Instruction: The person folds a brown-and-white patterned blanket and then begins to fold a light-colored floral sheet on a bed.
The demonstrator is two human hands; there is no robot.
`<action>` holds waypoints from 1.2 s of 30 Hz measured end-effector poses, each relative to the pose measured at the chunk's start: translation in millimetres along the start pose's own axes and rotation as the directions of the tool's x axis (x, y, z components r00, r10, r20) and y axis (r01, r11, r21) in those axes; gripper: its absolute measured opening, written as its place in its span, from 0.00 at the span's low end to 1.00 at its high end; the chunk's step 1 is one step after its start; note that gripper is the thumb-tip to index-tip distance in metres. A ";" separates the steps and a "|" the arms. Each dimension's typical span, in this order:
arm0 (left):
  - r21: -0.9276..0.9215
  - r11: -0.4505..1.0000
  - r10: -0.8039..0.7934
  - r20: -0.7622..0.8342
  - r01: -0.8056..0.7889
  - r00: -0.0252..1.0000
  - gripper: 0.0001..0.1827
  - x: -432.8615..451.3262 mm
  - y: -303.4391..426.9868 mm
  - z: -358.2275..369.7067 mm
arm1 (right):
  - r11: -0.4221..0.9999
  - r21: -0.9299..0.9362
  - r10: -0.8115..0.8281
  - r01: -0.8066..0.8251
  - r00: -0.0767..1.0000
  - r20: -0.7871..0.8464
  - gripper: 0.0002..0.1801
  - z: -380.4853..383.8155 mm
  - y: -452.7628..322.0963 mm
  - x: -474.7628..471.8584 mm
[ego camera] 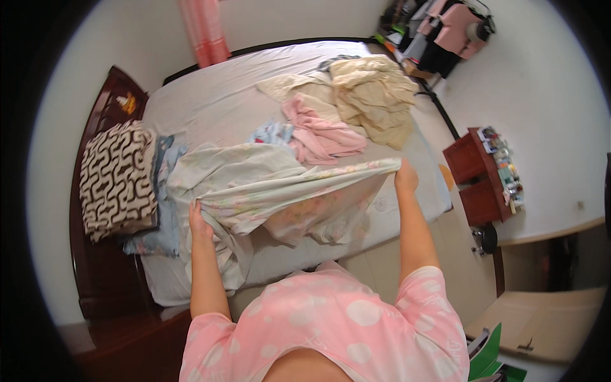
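A pale floral sheet [286,191] is stretched between my two hands above the near side of the bed. My left hand [200,222] grips one edge of it, at the left. My right hand [406,177] is closed on a corner at the right, held out at arm's length. Part of the cloth hangs down between them, and more of it lies bunched on the mattress [205,100] at the left. Beyond the sheet lie a crumpled pink cloth [324,136] and a light blue patterned cloth [272,132].
A cream quilt [372,100] is heaped at the far right of the bed. Pillows with a black-and-white pattern [119,181] rest against the dark wooden headboard [107,102]. On the right are a red-brown dresser [477,176], a black stool [486,238] and hanging clothes [453,28].
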State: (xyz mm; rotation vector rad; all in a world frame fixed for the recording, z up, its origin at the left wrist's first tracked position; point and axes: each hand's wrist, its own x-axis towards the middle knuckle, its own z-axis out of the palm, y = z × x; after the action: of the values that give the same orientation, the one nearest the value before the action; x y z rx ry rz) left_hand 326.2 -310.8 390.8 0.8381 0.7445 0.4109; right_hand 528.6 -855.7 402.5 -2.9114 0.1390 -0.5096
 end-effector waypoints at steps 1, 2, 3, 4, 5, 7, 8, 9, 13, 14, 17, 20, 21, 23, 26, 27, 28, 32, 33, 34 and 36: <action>0.037 0.998 -0.053 0.022 0.052 0.998 0.16 6.5 -12.8 9.6 | 0.995 0.028 0.099 -0.099 0.995 0.008 0.10 -20.2 10.1 17.6; 0.141 0.989 -0.045 -0.003 0.045 0.999 0.14 10.6 -30.0 22.8 | 0.987 0.067 0.154 -0.149 0.986 -0.070 0.11 -40.8 20.5 35.5; 0.222 0.975 -0.047 0.097 0.025 0.994 0.13 13.7 -43.5 36.6 | 0.966 0.205 0.191 -0.157 0.969 -0.156 0.10 -60.8 31.0 53.0; 0.296 0.955 -0.054 0.197 -0.007 0.979 0.13 13.9 -59.6 52.5 | 0.937 0.331 0.213 -0.111 0.932 -0.292 0.10 -79.8 41.4 68.5; 0.375 0.927 -0.094 0.284 -0.020 0.954 0.12 13.8 -71.7 67.4 | 0.751 0.655 0.298 -0.082 0.928 -0.225 0.12 -98.5 52.5 83.2; 0.459 0.884 -0.092 0.352 -0.086 0.931 0.10 5.1 -100.3 98.3 | 0.177 0.978 0.419 -0.111 0.907 0.027 0.14 -127.8 73.7 105.8; 0.513 0.854 -0.134 0.365 -0.079 0.921 0.10 -0.1 -113.8 111.6 | 0.162 0.985 0.405 -0.063 0.914 -0.008 0.14 -138.0 85.2 111.4; 0.531 0.839 -0.149 0.438 -0.121 0.887 0.10 -5.6 -128.4 123.1 | 0.113 0.992 0.338 0.049 0.937 -0.085 0.13 -145.3 97.5 117.8; 0.747 0.637 -0.407 0.535 -0.190 0.741 0.10 -19.3 -190.2 148.7 | 0.044 0.998 0.414 -0.040 0.910 0.018 0.12 -136.1 159.3 112.0; 0.794 0.568 -0.453 0.521 -0.217 0.723 0.10 -21.8 -206.8 150.8 | 0.093 0.993 0.426 -0.068 0.904 0.022 0.10 -127.2 179.8 101.7; 0.900 0.353 -0.583 0.426 -0.257 0.692 0.09 -30.3 -255.8 153.3 | 0.031 0.977 0.612 -0.209 0.777 0.147 0.10 -81.6 242.1 72.5; 0.928 0.309 -0.618 0.363 -0.208 0.698 0.08 -39.6 -307.2 155.7 | 0.003 0.937 0.740 -0.351 0.630 0.233 0.12 -15.4 315.6 49.6; 0.950 0.248 -0.608 0.306 -0.190 0.733 0.08 -43.7 -323.7 155.4 | 0.216 0.855 0.752 -0.472 0.638 0.163 0.14 9.4 341.2 41.6; 0.963 0.225 -0.604 0.259 -0.150 0.754 0.08 -48.5 -354.6 155.4 | 0.483 0.576 0.751 -0.659 0.650 0.113 0.17 59.5 391.1 30.6; 0.996 0.074 -0.657 0.080 -0.042 0.750 0.10 -57.3 -401.1 160.1 | 0.635 0.149 0.693 -0.758 0.644 0.326 0.19 125.7 452.8 14.0; 0.993 0.015 -0.643 0.099 -0.117 0.759 0.11 -58.7 -415.2 165.0 | 0.656 0.015 0.690 -0.755 0.607 0.395 0.20 144.7 467.3 10.4; 0.987 -0.035 -0.651 0.097 -0.157 0.753 0.12 -62.6 -429.1 171.7 | 0.710 -0.071 0.621 -0.700 0.575 0.533 0.20 158.0 480.4 6.9; 0.966 -0.072 -0.647 0.146 -0.250 0.749 0.14 -65.7 -474.3 221.0 | 0.803 -0.250 0.521 -0.541 0.434 0.735 0.22 201.0 502.9 -1.9; 0.975 -0.018 -0.602 0.167 -0.222 0.781 0.15 -63.7 -480.9 237.5 | 0.812 -0.263 0.525 -0.520 0.457 0.718 0.22 213.0 500.9 -0.5; 0.979 0.055 -0.565 0.194 -0.198 0.802 0.16 -60.2 -484.6 254.5 | 0.860 -0.225 0.459 -0.457 0.503 0.733 0.23 225.1 496.9 3.8; 0.929 0.023 -0.414 0.345 -0.369 0.842 0.22 -53.3 -486.1 282.9 | 0.883 -0.071 0.370 -0.464 0.595 0.713 0.26 247.1 481.2 15.5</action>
State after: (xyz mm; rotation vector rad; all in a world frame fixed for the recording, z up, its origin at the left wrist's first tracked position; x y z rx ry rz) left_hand 518.3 -787.3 155.6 2.2717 0.3617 -0.6219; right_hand 599.3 -1288.5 85.5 -2.5799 0.6307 0.6775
